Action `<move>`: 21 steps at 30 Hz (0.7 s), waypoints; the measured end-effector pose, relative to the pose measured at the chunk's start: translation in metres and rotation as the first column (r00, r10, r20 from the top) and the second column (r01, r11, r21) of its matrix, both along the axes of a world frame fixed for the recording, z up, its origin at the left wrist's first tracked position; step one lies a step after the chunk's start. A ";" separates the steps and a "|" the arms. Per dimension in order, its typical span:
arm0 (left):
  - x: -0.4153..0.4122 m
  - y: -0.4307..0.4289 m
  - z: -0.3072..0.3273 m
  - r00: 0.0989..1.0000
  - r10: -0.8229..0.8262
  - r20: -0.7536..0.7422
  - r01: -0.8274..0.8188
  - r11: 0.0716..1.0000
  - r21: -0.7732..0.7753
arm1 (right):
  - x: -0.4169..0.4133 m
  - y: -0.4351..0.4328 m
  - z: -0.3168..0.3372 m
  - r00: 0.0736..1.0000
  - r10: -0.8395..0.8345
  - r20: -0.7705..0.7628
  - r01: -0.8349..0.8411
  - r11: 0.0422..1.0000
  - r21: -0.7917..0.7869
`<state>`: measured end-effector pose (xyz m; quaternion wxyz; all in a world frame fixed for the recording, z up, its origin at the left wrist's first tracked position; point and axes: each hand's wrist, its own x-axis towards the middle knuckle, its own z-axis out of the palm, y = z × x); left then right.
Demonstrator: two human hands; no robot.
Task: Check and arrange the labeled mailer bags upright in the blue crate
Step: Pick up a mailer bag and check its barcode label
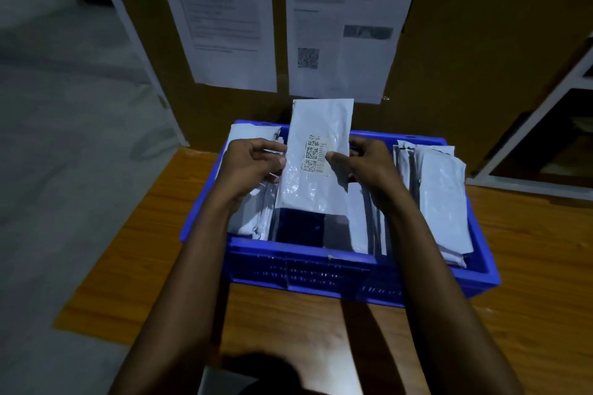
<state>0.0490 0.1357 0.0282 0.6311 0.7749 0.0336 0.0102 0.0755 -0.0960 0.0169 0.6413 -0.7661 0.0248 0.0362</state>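
Left hand (253,165), right hand (365,163), pinching labeled mailer bag (317,122) edges, above blue crate (301,252)

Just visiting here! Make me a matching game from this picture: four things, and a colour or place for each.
Things: 1 crate; 2 raised bag; 3 table; 4 paper sheets.
Matches: a wooden brown; b on the board behind; c blue; d held by left hand and right hand.
Pairs: 1-c, 2-d, 3-a, 4-b.
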 end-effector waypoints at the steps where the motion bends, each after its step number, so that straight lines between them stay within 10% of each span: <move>1: 0.001 0.000 -0.002 1.000 0.013 0.003 -0.013 1.000 0.007 | 0.001 0.002 -0.002 1.000 0.000 -0.010 0.000 1.000 0.002; 10: 0.012 0.002 -0.012 0.995 0.101 0.011 -0.101 0.991 0.087 | 0.017 -0.001 -0.015 0.996 -0.033 -0.086 0.016 0.981 -0.194; 21: 0.001 -0.023 -0.031 0.972 -0.209 -0.111 0.207 0.978 -0.037 | 0.047 0.055 -0.073 0.785 0.028 -0.619 -0.397 0.790 -0.468</move>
